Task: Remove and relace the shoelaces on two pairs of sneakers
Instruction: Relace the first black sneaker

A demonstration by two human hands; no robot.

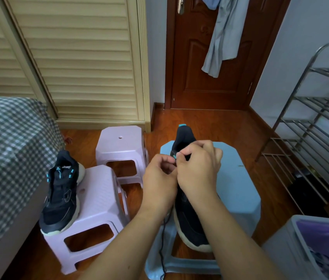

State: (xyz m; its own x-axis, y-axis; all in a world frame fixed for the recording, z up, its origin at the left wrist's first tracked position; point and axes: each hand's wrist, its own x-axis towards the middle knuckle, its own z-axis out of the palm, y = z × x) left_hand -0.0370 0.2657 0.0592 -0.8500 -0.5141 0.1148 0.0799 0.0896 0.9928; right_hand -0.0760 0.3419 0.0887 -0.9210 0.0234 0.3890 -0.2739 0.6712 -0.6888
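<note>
A black sneaker [189, 223] with a cream sole lies on the blue stool [238, 190], toe toward me. Both hands work over its eyelets. My left hand [159, 182] has its fingers curled at the lace area; what they pinch is hidden. My right hand [198, 168] pinches a teal eyelet loop or lace tip near the tongue. A black shoelace [162, 251] hangs down from under my left wrist past the stool's front edge. A second black sneaker [61, 197] with teal loops rests on the near pink stool [97, 215], without visible laces.
A second pink stool [121, 146] stands behind the first. A bed with a checked cover [8, 150] is at left, a metal shoe rack [317, 126] at right, a grey bin [317, 247] at lower right. Closed wooden door [210, 67] ahead.
</note>
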